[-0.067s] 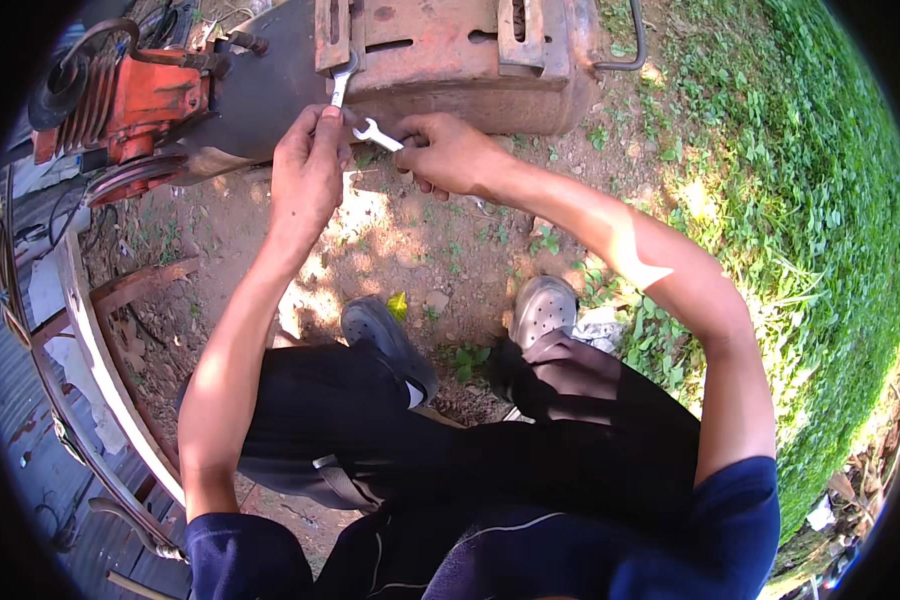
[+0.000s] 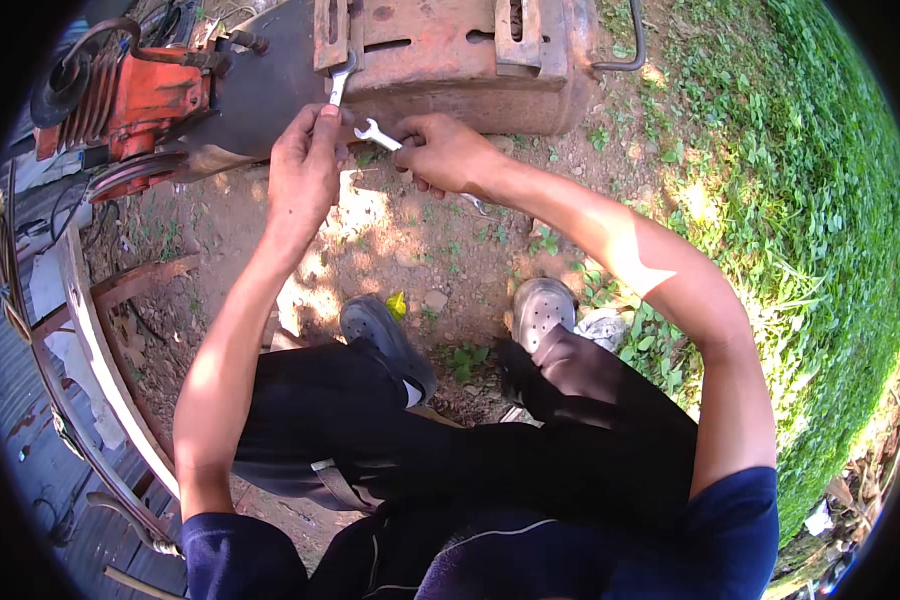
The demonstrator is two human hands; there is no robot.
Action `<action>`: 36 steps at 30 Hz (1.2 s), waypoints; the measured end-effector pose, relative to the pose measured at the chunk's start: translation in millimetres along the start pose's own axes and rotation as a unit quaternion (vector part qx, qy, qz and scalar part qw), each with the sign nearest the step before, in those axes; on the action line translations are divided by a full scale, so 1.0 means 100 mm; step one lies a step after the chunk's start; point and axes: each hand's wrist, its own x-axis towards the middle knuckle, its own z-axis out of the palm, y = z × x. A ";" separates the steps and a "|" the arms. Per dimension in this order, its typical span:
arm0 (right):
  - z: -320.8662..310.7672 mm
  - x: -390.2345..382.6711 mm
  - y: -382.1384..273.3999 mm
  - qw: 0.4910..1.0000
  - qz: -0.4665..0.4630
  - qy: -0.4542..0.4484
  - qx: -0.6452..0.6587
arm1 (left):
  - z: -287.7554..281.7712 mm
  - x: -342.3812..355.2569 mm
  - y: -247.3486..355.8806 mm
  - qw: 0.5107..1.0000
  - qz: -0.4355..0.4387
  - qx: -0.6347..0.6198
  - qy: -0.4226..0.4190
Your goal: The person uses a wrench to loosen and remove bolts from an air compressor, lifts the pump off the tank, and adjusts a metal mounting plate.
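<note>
My left hand point(image 2: 305, 165) is closed around a silver wrench point(image 2: 338, 88), thumb on top of its shank. The wrench's head sits against the lower end of a rusty slotted bracket point(image 2: 332, 35) on a worn red metal tank point(image 2: 440, 75); whether it grips a bolt there I cannot make out. Just to the right, my right hand point(image 2: 448, 153) is closed on a second wrench point(image 2: 375, 134). Its open jaw points toward my left hand, apart from the tank, and its far end shows below my fingers. The middle of that wrench is hidden in my palm.
An orange-red finned compressor head point(image 2: 160, 100) with a pulley point(image 2: 135, 178) stands at the left. Another slotted bracket point(image 2: 518, 38) and a bent metal handle point(image 2: 630, 45) are on the tank's right part. A curved metal frame point(image 2: 95, 340) lies left of my legs; grass point(image 2: 830, 230) spreads right.
My left forearm has shifted slightly left. A little more of the far end of the right-hand wrench shows below my fingers. Both grips stay the same.
</note>
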 end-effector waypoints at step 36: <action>-0.11 0.01 0.70 0.995 0.018 -0.024 0.099 | 0.07 -0.14 0.46 0.989 -0.140 -0.055 -0.011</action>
